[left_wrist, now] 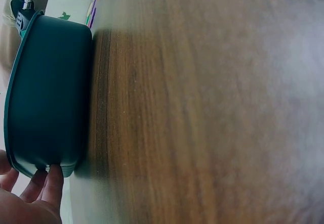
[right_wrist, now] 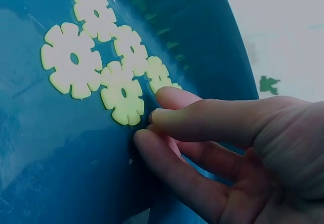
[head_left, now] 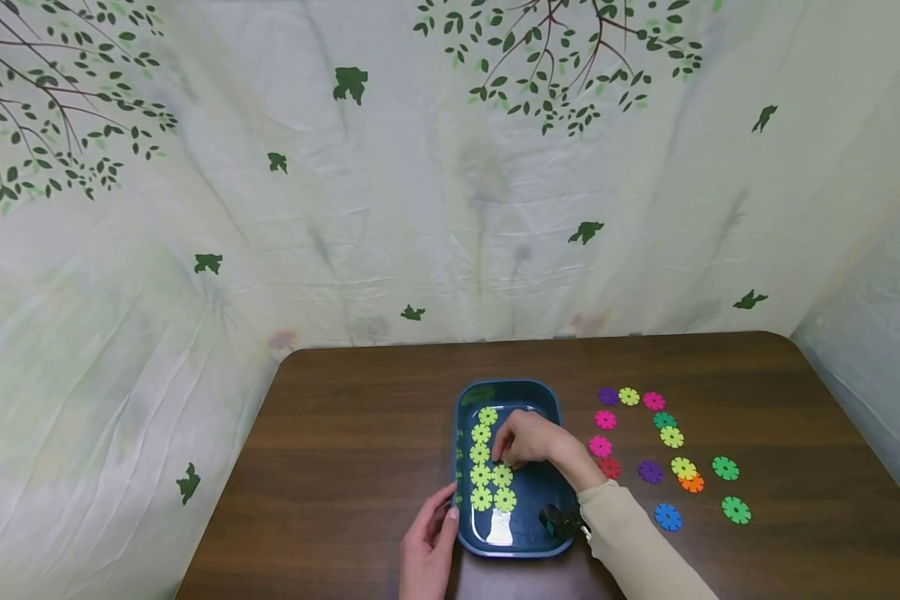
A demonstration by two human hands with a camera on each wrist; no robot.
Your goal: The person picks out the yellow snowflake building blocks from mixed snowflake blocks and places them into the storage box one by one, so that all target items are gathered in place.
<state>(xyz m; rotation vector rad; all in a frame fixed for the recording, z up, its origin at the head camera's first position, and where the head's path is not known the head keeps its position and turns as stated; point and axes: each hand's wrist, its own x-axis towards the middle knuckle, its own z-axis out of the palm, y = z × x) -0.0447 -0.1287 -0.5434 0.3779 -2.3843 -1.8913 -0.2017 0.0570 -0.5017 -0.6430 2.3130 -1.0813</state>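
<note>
Head view: yellow flower pieces (head_left: 482, 498) lie flat in the blue tray (head_left: 527, 521), five in the left column, at least two in the shorter one alongside. Right grip (head_left: 528, 437): fingertips drawn together, low at the short column's far end; cannot tell if a piece sits between them. Left grip (head_left: 429, 542) lightly holds the tray's left rim. Judgement: lower each piece flat, square to its neighbour, release straight up, tray braced. Pieces round, no pointing end; tray's long axis and both columns run away from the person. Mixed-colour loose pieces (head_left: 667, 517) rightward on the bench (head_left: 345, 467).
</note>
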